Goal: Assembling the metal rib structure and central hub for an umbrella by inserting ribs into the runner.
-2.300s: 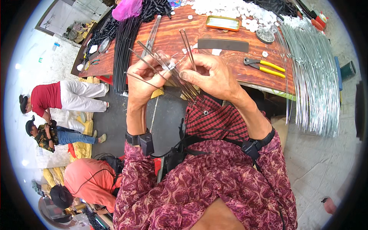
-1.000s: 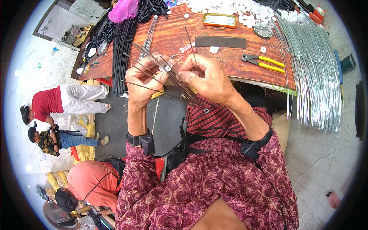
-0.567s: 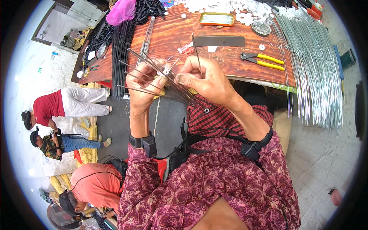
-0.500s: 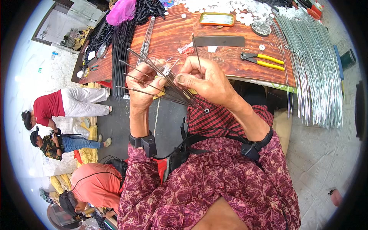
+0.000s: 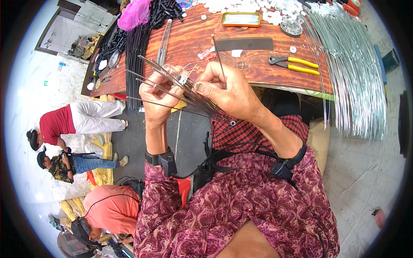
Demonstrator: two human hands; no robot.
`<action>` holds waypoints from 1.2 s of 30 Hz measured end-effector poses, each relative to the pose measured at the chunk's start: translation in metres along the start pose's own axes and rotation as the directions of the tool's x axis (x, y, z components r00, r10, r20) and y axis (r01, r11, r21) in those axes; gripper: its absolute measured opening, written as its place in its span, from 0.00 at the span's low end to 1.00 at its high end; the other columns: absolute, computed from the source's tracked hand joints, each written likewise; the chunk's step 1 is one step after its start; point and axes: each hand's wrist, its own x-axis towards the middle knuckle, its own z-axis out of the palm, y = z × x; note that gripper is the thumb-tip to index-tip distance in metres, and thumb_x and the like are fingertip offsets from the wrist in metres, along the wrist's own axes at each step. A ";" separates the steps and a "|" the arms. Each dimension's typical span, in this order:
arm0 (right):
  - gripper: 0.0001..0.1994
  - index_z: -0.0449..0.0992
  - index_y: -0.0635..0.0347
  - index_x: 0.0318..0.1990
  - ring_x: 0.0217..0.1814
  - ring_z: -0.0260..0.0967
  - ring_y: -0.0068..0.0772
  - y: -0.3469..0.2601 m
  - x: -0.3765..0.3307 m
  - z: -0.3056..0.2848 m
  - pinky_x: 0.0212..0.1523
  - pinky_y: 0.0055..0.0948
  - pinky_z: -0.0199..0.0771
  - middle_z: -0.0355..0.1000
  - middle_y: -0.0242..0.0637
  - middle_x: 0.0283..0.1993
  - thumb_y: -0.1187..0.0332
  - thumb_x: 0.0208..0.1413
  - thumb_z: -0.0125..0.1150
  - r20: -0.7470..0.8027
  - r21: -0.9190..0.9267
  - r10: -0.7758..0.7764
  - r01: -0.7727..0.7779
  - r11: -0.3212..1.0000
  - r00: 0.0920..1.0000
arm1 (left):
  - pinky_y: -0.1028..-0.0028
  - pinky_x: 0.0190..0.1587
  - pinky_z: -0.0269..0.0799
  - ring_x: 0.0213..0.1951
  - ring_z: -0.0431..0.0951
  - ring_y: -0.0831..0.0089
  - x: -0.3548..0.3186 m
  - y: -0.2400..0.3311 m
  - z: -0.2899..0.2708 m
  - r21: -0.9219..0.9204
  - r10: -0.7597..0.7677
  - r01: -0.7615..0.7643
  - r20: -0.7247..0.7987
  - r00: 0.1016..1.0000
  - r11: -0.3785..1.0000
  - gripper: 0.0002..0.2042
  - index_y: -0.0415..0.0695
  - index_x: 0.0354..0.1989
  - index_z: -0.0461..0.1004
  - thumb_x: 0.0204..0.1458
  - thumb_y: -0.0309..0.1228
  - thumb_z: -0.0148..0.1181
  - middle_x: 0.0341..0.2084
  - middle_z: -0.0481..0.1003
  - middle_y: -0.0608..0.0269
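A bundle of thin dark metal rods, which looks like an umbrella frame (image 5: 198,99), lies slantwise across my lap side of the table. My left hand (image 5: 159,92) is closed around its upper part, with several loose rod ends fanning out to the left between the fingers. A whitish hub (image 5: 182,79) shows at the fingertips. My right hand (image 5: 228,88) pinches close beside the hub, and one thin dark umbrella rib (image 5: 218,56) sticks up from its fingers. The fingertips hide where the rib meets the hub. At the bundle's lower end is a small round dark-and-silver tip (image 5: 232,123).
On the wooden table (image 5: 193,43) lie yellow-handled pliers (image 5: 294,64), a dark flat strip (image 5: 244,44), a tin (image 5: 241,19) of thin pins and white plastic rings (image 5: 275,17). Silvery rods (image 5: 348,73) overhang the right edge; dark rods (image 5: 137,64) lie left. Other people (image 5: 112,206) are at left.
My hands and the bundle keep nearly the same pose, with the fanned rod ends shifted slightly left. The rest of the view has shifted a little.
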 end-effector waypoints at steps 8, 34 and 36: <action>0.08 0.70 0.70 0.30 0.32 0.73 0.19 -0.001 -0.004 0.007 0.30 0.24 0.74 0.73 0.35 0.27 0.75 0.55 0.62 -0.039 0.026 -0.023 0.024 0.999 0.999 | 0.70 0.47 0.74 0.41 0.78 0.68 0.003 0.001 -0.006 -0.048 -0.014 0.019 0.120 0.993 0.999 0.16 0.35 0.42 0.73 0.42 0.21 0.63 0.42 0.76 0.52; 0.08 0.81 0.63 0.29 0.23 0.72 0.26 -0.016 -0.009 -0.001 0.26 0.29 0.69 0.76 0.40 0.22 0.67 0.47 0.68 0.013 -0.267 -0.001 0.004 0.964 1.000 | 0.59 0.50 0.73 0.44 0.77 0.57 0.016 -0.003 -0.012 -0.330 0.046 0.085 0.371 0.928 0.940 0.20 0.44 0.43 0.76 0.41 0.32 0.74 0.35 0.80 0.50; 0.08 0.81 0.62 0.28 0.23 0.73 0.28 -0.019 -0.010 -0.002 0.27 0.30 0.70 0.76 0.40 0.22 0.66 0.47 0.68 0.020 -0.247 0.001 0.004 0.969 1.000 | 0.58 0.51 0.71 0.44 0.78 0.58 0.018 -0.002 -0.009 -0.306 0.016 0.109 0.379 0.925 0.946 0.19 0.45 0.43 0.75 0.42 0.33 0.73 0.35 0.80 0.50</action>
